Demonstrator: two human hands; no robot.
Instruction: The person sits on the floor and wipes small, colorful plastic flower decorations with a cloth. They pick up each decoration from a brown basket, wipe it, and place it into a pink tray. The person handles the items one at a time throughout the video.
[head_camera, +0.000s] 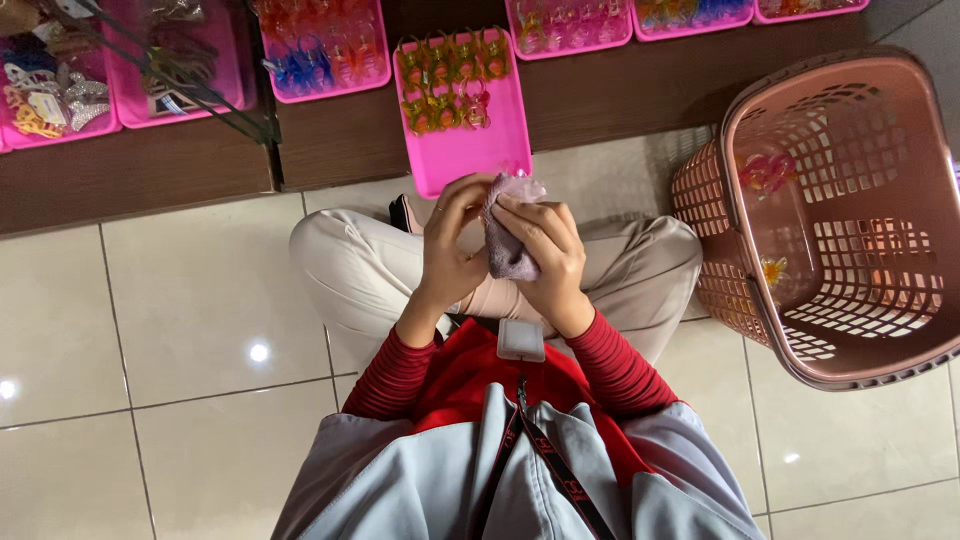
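I sit cross-legged on a tiled floor. Both hands are raised in front of my chest over my lap. My right hand (548, 258) is wrapped around a small pinkish-grey cloth (505, 250), which sticks out above and below its fingers. My left hand (448, 248) pinches the top of the same cloth with fingertips and thumb. Just beyond the hands a bright pink tray (470, 150) holds several small orange and green hair clips (445, 85) in its far half.
A large pink plastic basket (840, 215) with a few small items inside stands on the floor at my right. Several more pink trays (325, 50) of colourful accessories lie on a dark wooden shelf (150, 165). A badge (521, 340) hangs at my chest.
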